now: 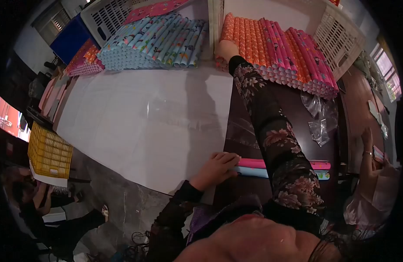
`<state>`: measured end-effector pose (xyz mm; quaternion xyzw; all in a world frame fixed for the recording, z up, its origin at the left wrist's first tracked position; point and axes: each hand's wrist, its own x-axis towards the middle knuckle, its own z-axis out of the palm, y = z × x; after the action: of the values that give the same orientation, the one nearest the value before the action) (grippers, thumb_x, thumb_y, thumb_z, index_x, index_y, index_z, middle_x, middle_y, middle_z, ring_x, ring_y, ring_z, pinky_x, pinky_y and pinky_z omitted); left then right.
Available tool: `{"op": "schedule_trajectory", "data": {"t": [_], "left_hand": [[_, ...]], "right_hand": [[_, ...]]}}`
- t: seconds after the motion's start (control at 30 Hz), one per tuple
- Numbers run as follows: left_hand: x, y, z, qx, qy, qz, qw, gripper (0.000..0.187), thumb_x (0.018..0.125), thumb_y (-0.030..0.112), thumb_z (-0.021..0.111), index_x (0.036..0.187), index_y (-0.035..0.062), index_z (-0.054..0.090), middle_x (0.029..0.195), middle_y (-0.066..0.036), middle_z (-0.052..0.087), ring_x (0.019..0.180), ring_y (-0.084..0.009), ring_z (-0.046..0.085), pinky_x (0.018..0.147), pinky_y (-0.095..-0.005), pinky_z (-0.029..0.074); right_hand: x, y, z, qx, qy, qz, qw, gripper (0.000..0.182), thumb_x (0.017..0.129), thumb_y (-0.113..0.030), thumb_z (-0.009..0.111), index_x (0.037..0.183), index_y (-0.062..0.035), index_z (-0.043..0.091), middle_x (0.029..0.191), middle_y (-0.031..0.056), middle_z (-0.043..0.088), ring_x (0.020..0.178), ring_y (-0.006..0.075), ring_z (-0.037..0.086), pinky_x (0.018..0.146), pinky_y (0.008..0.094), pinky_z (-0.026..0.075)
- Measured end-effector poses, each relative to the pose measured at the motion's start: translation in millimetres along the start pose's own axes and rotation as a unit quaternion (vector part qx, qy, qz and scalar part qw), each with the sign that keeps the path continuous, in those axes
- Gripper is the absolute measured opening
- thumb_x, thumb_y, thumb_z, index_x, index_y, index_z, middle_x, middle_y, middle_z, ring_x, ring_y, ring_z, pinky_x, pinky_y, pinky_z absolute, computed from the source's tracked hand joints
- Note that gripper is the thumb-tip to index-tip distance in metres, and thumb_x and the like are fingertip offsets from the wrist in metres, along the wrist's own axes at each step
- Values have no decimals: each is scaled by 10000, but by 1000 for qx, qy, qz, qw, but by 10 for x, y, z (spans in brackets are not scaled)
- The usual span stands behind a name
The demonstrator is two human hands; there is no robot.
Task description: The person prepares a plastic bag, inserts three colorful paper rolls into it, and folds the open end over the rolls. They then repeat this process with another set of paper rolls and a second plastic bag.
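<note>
We look down over a dark table (253, 126) partly covered by a large white sheet (140, 122). Our left hand (216, 168) lies flat, fingers loose, on the near ends of 2 paper rolls, 1 pink (317, 165) and 1 light blue (253, 172), lying side by side at the table's near edge. Our right hand (226, 49), arm stretched out in a flowered sleeve, rests on the left end of a stack of orange and pink rolls (288, 52) at the far side; we cannot tell whether it grips one. A stack of blue rolls (157, 41) lies further left.
</note>
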<state>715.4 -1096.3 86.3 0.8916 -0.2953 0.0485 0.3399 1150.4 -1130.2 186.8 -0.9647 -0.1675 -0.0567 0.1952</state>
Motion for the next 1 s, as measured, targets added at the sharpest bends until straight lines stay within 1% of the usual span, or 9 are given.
{"op": "schedule_trajectory", "data": {"t": [0.17, 0.3, 0.4, 0.43, 0.47, 0.7, 0.77, 0.93, 1.0], "left_hand": [[-3, -2, 13, -3, 10, 2, 1000, 577, 853, 219, 713, 1382, 143, 496, 1350, -52, 503, 1227, -275, 481, 1018, -422, 359], [17, 23, -35, -5, -3, -4, 1000, 561, 852, 226, 711, 1370, 143, 513, 1344, -49, 515, 1223, -275, 485, 1024, -413, 349], [23, 56, -58, 27, 2, -2, 1000, 546, 845, 272, 703, 1348, 146, 531, 1321, -39, 536, 1211, -253, 501, 1018, -401, 359], [18, 67, -57, 57, 5, 0, 998, 539, 838, 317, 696, 1326, 147, 544, 1302, -32, 549, 1199, -236, 515, 1009, -393, 372], [2, 42, -28, 54, 4, 2, 999, 539, 838, 317, 696, 1326, 147, 544, 1302, -32, 549, 1199, -236, 515, 1009, -393, 372], [-29, 10, 41, 59, 35, 18, 997, 503, 891, 367, 652, 1332, 143, 562, 1323, -31, 552, 1209, -231, 517, 1004, -408, 361], [-27, -34, 90, 51, 54, 29, 997, 507, 859, 359, 674, 1309, 144, 580, 1294, -29, 570, 1205, -223, 526, 994, -406, 382], [8, -77, 156, 57, 46, 20, 997, 504, 845, 347, 696, 1294, 143, 590, 1265, -29, 590, 1182, -232, 546, 984, -406, 388], [-4, -93, 174, 61, 52, 18, 997, 492, 860, 365, 683, 1291, 147, 593, 1270, -25, 590, 1190, -225, 540, 997, -404, 377]], "right_hand": [[205, 353, -127, 14, 44, -15, 999, 270, 826, -194, 571, 933, -4, 730, 1007, 238, 693, 961, 388, 667, 818, 468, 540], [89, 903, -345, -343, -46, -255, 903, 281, 899, -218, 573, 1039, 3, 676, 979, 212, 696, 946, 356, 680, 769, 438, 558], [-226, 1436, -354, -46, 105, -271, 956, 216, 818, -165, 716, 973, -40, 631, 764, 96, 668, 793, 253, 709, 523, 351, 537], [-784, 1151, -696, 247, -17, -54, 967, 266, 915, -208, 619, 1104, -23, 595, 847, 102, 672, 718, 222, 663, 505, 354, 501], [-1099, 1045, -875, 504, -133, 172, 836, 333, 1011, -251, 522, 1235, -7, 559, 930, 108, 677, 644, 191, 617, 487, 357, 466], [-3269, 1611, -1110, 806, -255, 133, 517, 270, 934, -243, 627, 1100, -45, 549, 751, -22, 516, 563, 49, 472, 439, 223, 376], [-4119, 1710, -1200, 806, -270, 71, 523, 331, 896, -243, 652, 1126, -27, 551, 780, 0, 541, 585, 58, 504, 460, 228, 409], [-5467, 1836, -1587, 439, -205, 172, 858, 411, 902, -225, 649, 1240, -14, 548, 857, 55, 573, 654, 99, 568, 580, 262, 489], [-5876, 1995, -1580, 387, -146, 97, 905, 460, 920, -142, 654, 1336, -12, 506, 929, 33, 568, 751, 83, 543, 676, 247, 467]]}}
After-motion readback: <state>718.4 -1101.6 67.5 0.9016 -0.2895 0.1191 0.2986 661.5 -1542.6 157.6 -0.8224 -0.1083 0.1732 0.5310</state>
